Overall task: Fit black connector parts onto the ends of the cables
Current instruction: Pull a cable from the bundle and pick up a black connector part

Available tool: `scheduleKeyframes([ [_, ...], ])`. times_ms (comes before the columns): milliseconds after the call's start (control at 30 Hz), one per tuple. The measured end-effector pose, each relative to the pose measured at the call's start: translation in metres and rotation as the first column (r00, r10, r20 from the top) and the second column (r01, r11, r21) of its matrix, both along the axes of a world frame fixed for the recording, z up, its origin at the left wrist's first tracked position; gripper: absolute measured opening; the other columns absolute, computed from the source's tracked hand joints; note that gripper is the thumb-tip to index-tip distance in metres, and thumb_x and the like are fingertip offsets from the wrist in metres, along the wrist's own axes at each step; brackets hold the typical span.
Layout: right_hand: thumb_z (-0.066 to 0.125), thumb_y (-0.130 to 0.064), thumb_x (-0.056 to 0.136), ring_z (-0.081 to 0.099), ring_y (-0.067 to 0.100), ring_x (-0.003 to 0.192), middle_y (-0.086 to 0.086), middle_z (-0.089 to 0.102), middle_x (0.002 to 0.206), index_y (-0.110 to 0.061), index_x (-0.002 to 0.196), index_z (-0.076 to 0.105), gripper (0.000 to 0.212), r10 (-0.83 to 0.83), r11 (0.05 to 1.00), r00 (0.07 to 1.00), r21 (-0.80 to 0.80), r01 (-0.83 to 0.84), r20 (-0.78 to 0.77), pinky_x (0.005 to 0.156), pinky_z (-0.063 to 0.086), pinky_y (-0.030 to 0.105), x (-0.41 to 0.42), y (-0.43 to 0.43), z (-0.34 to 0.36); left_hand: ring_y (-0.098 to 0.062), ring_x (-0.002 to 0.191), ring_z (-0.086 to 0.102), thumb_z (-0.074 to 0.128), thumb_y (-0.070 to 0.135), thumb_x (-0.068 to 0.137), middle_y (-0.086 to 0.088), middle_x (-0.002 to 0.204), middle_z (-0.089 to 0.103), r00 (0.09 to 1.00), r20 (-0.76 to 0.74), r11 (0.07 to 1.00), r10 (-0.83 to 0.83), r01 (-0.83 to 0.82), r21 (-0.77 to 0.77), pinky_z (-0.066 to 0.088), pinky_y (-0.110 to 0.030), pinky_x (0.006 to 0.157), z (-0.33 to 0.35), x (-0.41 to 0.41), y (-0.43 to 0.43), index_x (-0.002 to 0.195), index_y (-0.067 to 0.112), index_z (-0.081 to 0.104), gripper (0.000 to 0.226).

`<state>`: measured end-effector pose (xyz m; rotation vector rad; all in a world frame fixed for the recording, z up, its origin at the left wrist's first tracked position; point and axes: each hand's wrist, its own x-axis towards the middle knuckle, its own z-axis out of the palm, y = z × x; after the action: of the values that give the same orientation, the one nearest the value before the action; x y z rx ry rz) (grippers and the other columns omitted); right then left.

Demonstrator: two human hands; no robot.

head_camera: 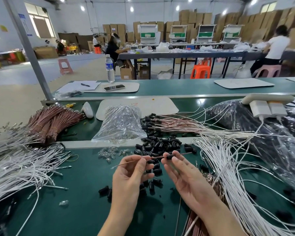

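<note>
1. Holding a thin brown cable (153,157) level just below the middle of the frame, the left hand (131,174) pinches it between thumb and forefinger. Its other fingers are loosely curled and hold nothing.
2. The right hand (186,174) pinches a black connector part (169,157) between the tips of thumb and forefinger, with the remaining fingers relaxed and nearly straight. The part is threaded on the cable, short of its right end, and a bare stretch of cable sticks out beyond it.
3. This piece looks only half fitted. The part likely has to slide along to a cable end and seat there, and the terminal itself is too small to make out.
4. Done so far: a finished pile (153,121) lies above the middle of the frame, a fan of pinkish-brown cables with black parts on their left ends.
5. Left to do: a heap of loose black parts (157,145) sits just above the hands, with more scattered below them.
6. Tied bundles of brown cables (53,121) wait at the left of the frame, showing no black parts on their visible ends.
7. Masses of white cables (19,166) spread at the left and right edges. It is not clear whether they belong to this job.
8. Judged from the stock lying about, most of the work remains.
</note>
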<state>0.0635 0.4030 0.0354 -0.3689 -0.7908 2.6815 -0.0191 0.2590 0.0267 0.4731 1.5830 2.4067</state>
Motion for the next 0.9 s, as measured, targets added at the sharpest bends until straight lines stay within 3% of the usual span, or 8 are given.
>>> scheduleKeyframes([
  [167,0.069,-0.003,0.08,0.075,0.029,0.095,0.023,0.072,0.116,-0.003,0.117,0.066,0.037,-0.013,0.993,0.999,0.115,0.008,0.049,0.074,0.062,0.029,-0.006,-0.009,-0.002,-0.021,0.073,0.072,0.073,0.03,0.082,-0.013,0.087,0.076,0.997,-0.016,0.995,-0.081,0.079,-0.068,0.059,-0.028,0.061,0.0,0.009,0.003,0.099,0.007,0.067,0.029],
  [300,0.065,-0.001,0.082,0.076,0.027,0.092,0.023,0.072,0.115,-0.006,0.103,0.075,0.024,-0.126,0.99,0.992,0.066,0.126,0.002,0.07,0.062,0.027,-0.003,0.003,0.0,-0.019,0.072,0.07,0.073,0.03,0.082,-0.01,0.086,0.073,1.0,0.03,0.999,-0.002,0.003,-0.037,0.059,-0.029,0.063,0.001,0.001,-0.002,0.088,0.022,0.074,0.009],
  [400,0.065,-0.002,0.083,0.076,0.026,0.093,0.021,0.073,0.114,-0.01,0.093,0.081,0.021,-0.158,0.987,0.987,0.039,0.159,-0.017,0.071,0.062,0.027,-0.001,0.007,0.001,-0.019,0.076,0.072,0.073,0.031,0.08,-0.009,0.089,0.075,0.997,0.071,1.0,-0.013,0.015,-0.02,0.06,-0.027,0.065,0.002,0.0,-0.003,0.087,0.024,0.077,0.01],
  [567,0.066,-0.003,0.081,0.076,0.027,0.091,0.022,0.073,0.113,-0.005,0.108,0.072,0.028,-0.098,0.99,0.995,0.099,0.096,0.015,0.07,0.062,0.027,-0.006,-0.008,-0.001,-0.02,0.077,0.073,0.073,0.028,0.08,-0.011,0.087,0.075,0.993,0.032,0.99,-0.112,0.114,-0.084,0.06,-0.027,0.064,0.001,0.01,0.003,0.089,0.022,0.076,0.011],
  [700,0.063,-0.001,0.086,0.073,0.027,0.098,0.021,0.073,0.11,-0.002,0.114,0.069,0.029,-0.276,0.956,0.958,0.079,0.282,-0.072,0.08,0.061,0.028,0.0,0.002,0.003,-0.022,0.075,0.069,0.071,0.029,0.084,-0.011,0.088,0.073,0.993,-0.044,0.982,-0.113,0.105,-0.154,0.059,-0.03,0.061,0.0,0.014,0.003,0.101,0.018,0.072,0.02],
  [800,0.063,-0.005,0.089,0.071,0.022,0.098,0.014,0.073,0.107,-0.004,0.116,0.068,0.027,-0.422,0.905,0.896,-0.013,0.424,-0.138,0.084,0.059,0.025,0.018,0.03,0.009,-0.018,0.072,0.068,0.066,0.029,0.091,-0.006,0.086,0.072,0.983,-0.111,0.962,-0.143,0.112,-0.247,0.056,-0.027,0.059,0.001,0.017,0.006,0.095,0.031,0.072,0.007],
  [900,0.062,-0.008,0.092,0.071,0.014,0.091,0.006,0.072,0.103,-0.011,0.111,0.069,0.021,-0.535,0.843,0.835,-0.134,0.52,-0.127,0.081,0.058,0.021,0.026,0.05,0.009,-0.007,0.071,0.064,0.059,0.031,0.101,0.01,0.084,0.07,0.926,-0.255,0.843,-0.278,0.108,-0.527,0.054,-0.023,0.062,0.0,0.018,0.029,0.093,0.039,0.067,0.013],
])
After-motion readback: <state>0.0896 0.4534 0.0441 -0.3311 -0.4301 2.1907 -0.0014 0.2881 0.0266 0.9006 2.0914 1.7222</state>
